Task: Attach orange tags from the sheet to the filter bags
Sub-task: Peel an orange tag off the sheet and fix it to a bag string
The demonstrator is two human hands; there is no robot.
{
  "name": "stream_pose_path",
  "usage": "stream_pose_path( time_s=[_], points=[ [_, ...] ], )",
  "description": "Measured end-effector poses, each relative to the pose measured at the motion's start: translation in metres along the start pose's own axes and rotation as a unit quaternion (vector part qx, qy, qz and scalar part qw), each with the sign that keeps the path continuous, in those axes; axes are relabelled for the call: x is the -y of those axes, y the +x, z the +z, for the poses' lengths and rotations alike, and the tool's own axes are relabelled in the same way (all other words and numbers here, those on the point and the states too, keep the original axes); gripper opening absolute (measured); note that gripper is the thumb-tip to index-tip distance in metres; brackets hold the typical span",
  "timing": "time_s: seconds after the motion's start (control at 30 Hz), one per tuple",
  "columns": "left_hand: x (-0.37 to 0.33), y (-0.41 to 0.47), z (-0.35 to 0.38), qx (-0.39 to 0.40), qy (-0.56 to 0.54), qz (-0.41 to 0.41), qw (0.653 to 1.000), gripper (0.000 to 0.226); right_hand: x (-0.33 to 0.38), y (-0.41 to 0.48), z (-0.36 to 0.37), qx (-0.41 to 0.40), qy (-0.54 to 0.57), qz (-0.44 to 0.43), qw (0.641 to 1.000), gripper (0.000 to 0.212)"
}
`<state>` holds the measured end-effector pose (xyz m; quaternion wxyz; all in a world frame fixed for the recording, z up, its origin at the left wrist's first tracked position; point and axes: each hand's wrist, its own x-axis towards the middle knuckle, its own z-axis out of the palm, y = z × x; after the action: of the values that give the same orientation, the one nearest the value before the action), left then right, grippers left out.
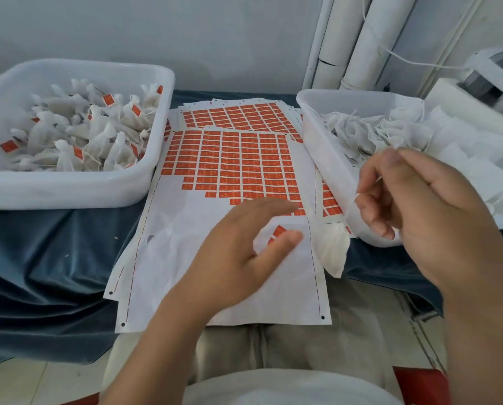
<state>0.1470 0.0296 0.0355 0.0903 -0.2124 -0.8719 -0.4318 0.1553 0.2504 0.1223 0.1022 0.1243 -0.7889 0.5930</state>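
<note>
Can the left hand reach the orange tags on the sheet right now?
Probably yes: the left hand hovers open above the white paper sheet, and the orange rectangular tags lie uncovered right beside it.

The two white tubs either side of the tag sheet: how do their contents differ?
The left tub holds plump, tied-off filter bags, many carrying orange tags. The right tub holds limp, crumpled bags with no tags showing. Nothing covers the left tub, while the right hand hides part of the right tub. Both are white plastic, standing on the blue cloth.
</note>
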Motion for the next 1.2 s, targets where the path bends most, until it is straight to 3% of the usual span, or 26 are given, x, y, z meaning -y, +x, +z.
stream_pose_path(
  time_s=[0.1,0.23,0.33,0.53,0.67,0.73,1.0,1.2],
  points=[
    [-0.023,-0.006,0.009,0.042,-0.121,0.003,0.992,0.057,0.000,-0.001,0.007,0.054,0.029,0.013,0.998,0.037],
    [-0.029,-0.005,0.022,0.027,-0.137,-0.012,0.990,0.018,-0.002,0.003,0.010,0.038,0.096,0.031,0.994,0.035],
    [-0.023,-0.003,0.022,0.059,-0.145,-0.039,0.987,0.033,-0.007,0.006,0.007,0.010,0.118,0.020,0.993,0.034],
    [-0.022,-0.005,0.018,0.084,-0.193,-0.035,0.977,0.037,-0.022,0.013,0.009,-0.065,-0.046,-0.023,0.997,0.038],
    [-0.026,-0.004,0.017,0.052,-0.253,0.009,0.966,0.033,-0.030,0.014,0.013,-0.073,-0.256,-0.066,0.962,0.038],
    [-0.028,-0.002,0.018,0.016,-0.279,0.022,0.960,0.029,-0.030,0.011,0.019,-0.063,-0.287,-0.075,0.953,0.041],
    [-0.027,0.004,0.014,-0.055,-0.317,0.017,0.947,0.037,-0.025,0.000,0.047,0.004,-0.158,-0.056,0.986,0.035],
    [-0.028,0.001,0.010,-0.104,-0.365,-0.043,0.924,0.034,-0.030,-0.006,0.059,0.044,-0.132,-0.040,0.989,0.035]
  ],
)
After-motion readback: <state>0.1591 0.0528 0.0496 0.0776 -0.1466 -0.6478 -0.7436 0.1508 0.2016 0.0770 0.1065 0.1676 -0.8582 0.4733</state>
